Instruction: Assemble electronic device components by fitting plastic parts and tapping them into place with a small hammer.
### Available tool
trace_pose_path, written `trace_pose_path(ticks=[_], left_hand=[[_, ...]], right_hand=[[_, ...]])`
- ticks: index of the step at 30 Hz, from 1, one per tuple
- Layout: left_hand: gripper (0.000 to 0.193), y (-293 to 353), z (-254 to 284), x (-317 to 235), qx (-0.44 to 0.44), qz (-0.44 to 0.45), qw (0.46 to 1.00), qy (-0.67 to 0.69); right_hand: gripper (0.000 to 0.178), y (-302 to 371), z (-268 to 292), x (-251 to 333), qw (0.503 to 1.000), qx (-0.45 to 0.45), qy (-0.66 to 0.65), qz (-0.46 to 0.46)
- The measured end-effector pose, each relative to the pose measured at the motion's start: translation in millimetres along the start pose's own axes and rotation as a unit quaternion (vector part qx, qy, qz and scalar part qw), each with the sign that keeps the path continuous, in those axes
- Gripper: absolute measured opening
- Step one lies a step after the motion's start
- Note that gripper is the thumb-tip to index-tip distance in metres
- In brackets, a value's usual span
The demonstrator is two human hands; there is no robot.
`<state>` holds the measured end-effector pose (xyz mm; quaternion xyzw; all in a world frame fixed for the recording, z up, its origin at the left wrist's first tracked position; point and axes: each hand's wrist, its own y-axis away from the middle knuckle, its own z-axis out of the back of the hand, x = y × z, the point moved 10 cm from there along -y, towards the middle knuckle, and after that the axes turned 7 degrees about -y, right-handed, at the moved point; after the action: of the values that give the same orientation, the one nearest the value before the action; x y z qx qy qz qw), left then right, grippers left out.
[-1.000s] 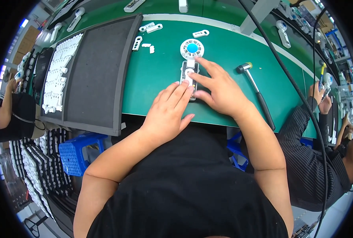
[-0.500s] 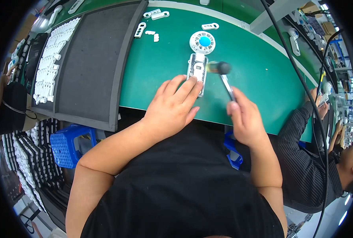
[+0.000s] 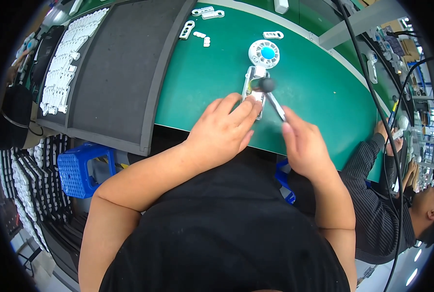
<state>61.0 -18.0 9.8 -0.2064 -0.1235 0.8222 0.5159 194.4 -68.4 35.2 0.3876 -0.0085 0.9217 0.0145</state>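
A white handheld fan (image 3: 278,55) with a blue round centre lies on the green table, its handle end set in a clear, narrow holder (image 3: 246,87). My left hand (image 3: 223,127) rests its stretched fingertips on the lower part of the handle, the thumb standing apart. In my right hand (image 3: 305,148), closed around the grip, is a small mallet (image 3: 275,104) with a metal shaft. Its dark head is smeared by motion and overlaps the handle just above my left fingertips; whether it touches cannot be told. The mallet hides part of the handle.
White elongated casings (image 3: 213,14) and small white pieces (image 3: 207,42) lie toward the back; another casing (image 3: 273,35) sits beyond the fan. At left stands a dark tray (image 3: 122,63) beside rows of white parts (image 3: 58,90). A black cable (image 3: 368,80) hangs at right, near a co-worker's striped sleeve (image 3: 365,155).
The mallet head has swung left from beside the holder to over the fan's handle. My left fingers keep their place on the handle. The whole view has shifted slightly.
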Motion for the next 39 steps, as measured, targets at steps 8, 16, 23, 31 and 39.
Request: trace_pose_path(ticks=[8, 16, 23, 31, 39], left_hand=[[0.065, 1.6, 0.4, -0.9, -0.005, -0.005, 1.000, 0.002], [0.059, -9.1, 8.1, 5.1, -0.022, 0.006, 0.999, 0.029], [0.061, -16.6, 1.9, 16.1, -0.034, 0.048, 0.995, 0.075], [0.064, -13.5, -11.2, 20.4, 0.020, 0.075, 0.996, 0.047], [0.061, -13.4, -13.8, 21.4, 0.030, 0.069, 0.996, 0.042]], right_hand=[[0.035, 5.8, -2.2, -26.1, 0.997, -0.016, 0.016, -0.070], [0.042, 13.8, 23.7, -49.7, 0.983, -0.090, -0.117, -0.108], [0.042, 22.6, 6.7, -88.7, 0.914, -0.120, -0.330, -0.202], [0.041, 19.9, 5.4, -88.7, 0.922, -0.092, -0.321, -0.194], [0.040, 20.0, 4.8, -89.7, 0.918, -0.079, -0.339, -0.192]])
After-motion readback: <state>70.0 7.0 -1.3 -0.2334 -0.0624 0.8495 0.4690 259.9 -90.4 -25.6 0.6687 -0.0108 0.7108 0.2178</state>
